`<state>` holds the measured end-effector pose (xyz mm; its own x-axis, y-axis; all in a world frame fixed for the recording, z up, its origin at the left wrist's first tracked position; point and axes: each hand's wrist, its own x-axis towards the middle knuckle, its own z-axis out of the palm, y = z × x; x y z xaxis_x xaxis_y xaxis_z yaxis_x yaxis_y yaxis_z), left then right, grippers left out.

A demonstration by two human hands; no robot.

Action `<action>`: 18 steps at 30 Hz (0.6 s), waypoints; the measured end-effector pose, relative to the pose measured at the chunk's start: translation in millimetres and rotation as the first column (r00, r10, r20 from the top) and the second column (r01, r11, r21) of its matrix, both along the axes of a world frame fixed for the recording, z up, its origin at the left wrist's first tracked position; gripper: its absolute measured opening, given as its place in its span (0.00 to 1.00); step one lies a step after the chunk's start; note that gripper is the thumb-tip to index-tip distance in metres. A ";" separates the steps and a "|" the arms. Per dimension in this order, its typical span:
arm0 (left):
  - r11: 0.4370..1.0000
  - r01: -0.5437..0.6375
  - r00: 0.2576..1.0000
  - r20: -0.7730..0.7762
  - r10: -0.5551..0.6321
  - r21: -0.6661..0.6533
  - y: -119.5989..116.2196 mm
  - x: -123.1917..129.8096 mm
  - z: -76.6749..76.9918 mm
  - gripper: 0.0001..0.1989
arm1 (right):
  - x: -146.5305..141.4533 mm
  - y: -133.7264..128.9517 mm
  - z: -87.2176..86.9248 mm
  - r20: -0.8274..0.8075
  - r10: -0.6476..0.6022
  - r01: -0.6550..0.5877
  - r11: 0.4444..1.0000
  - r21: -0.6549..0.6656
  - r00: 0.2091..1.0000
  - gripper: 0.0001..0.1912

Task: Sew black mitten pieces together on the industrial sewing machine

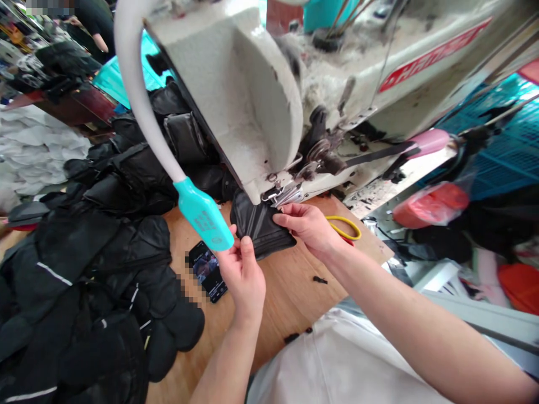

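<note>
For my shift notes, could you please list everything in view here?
wooden table: one, tan, under the work
sewing machine: one, off-white, above table
gooseneck lamp: one, white and turquoise, before machine
black fabric piece: one, black, at presser foot
padded pieces: many, black, heaped left
smartphone: one, black, on table
yellow loop: one, yellow, on table
white fabric: one pile, white, far left
plastic crate: one, blue, far right
co-worker: one, dark clothes, top left
left hand: one, on fabric piece
right hand: one, on fabric piece
</note>
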<state>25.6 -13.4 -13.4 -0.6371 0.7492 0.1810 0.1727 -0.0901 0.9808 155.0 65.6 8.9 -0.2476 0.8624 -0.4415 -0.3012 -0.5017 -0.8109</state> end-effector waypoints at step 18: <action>0.999 -0.038 0.997 -0.067 0.037 -0.015 11.0 0.0 7.7 0.22 | -4.1 0.7 -10.3 -0.014 -0.030 0.029 0.998 -0.059 0.999 0.16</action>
<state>25.6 -2.4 -5.7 -0.6518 0.7282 0.2118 0.2408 -0.0660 0.9683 150.8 66.4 -1.3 -0.2292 0.8424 -0.4877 -0.3288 -0.5386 -0.7757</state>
